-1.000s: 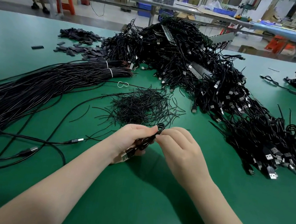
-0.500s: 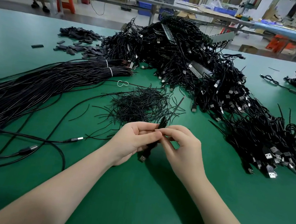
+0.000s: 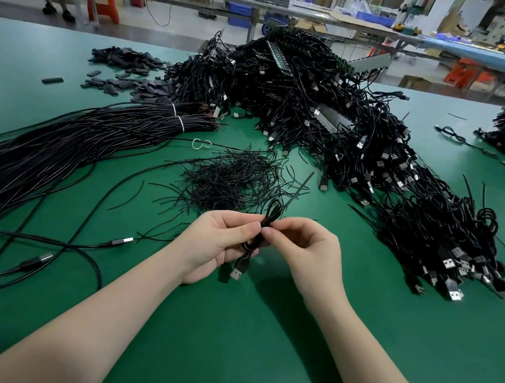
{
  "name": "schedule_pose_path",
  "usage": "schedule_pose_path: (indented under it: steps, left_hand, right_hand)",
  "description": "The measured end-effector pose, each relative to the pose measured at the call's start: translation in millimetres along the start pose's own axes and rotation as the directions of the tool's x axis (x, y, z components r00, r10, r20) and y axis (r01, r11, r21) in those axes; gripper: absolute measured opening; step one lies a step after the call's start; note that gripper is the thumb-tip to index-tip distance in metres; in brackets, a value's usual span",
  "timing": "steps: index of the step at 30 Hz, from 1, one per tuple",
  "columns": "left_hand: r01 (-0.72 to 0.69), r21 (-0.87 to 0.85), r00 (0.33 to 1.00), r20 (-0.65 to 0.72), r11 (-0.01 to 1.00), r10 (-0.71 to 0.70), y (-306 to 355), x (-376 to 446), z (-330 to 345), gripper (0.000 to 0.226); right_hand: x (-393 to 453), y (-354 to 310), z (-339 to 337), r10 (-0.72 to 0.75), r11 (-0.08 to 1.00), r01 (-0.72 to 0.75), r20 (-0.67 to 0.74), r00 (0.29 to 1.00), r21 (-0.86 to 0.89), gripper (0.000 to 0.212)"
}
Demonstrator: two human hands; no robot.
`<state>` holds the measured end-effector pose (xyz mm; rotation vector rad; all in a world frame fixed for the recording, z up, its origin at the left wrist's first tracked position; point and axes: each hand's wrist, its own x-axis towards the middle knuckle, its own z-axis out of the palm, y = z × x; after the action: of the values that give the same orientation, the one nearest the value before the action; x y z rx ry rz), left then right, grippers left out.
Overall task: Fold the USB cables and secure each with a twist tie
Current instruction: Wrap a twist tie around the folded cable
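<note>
In hand: a folded USB cable [image 3: 257, 243] is held above the tabletop [image 3: 224, 348] in the left hand [image 3: 215, 244]; right hand [image 3: 304, 249] fingers [image 3: 271, 233] are pinched at its middle, apparently on a tie.
Middle: loose twist ties [image 3: 233, 182] are heaped.
Left: unfolded cables [image 3: 40, 157] are waiting.
Far right: bundled cables [image 3: 431, 234] are piled, judged done.

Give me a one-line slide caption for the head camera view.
Both hands, left and right, pinch a folded USB cable above the green table.
</note>
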<state>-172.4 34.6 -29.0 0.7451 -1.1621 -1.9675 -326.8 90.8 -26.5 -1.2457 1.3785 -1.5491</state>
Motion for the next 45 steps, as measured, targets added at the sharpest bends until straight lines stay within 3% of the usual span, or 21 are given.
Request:
schedule_pose_path:
  steps: [9,25,29,36,45]
  left_hand:
    - [-0.028,0.005,1.000,0.013,1.000,0.028,1,-2,4,0.021]
    - [-0.049,-0.018,0.997,-0.059,0.999,0.047,-2,0,2,0.023]
    - [-0.030,0.002,0.998,-0.056,1.000,0.030,-2,1,1,0.029]
    - [-0.006,-0.012,1.000,0.002,1.000,0.007,-2,0,0,0.021]
    - [-0.013,-0.010,1.000,-0.022,1.000,0.013,-1,1,0,0.020]
  right_hand:
    - [0,3,3,0.001,1.000,-0.001,-0.043,0.999,-0.015,0.019]
    - [-3,0,6,0.012,0.998,-0.012,0.004,1.000,0.061,0.014]
    - [-5,1,8,-0.076,0.995,0.076,0.009,0.997,-0.063,0.029]
    - [-3,6,5,-0.106,0.985,0.092,-0.089,0.990,-0.149,0.017]
    - [-7,1,11,-0.194,0.954,0.173,-0.063,0.979,-0.246,0.021]
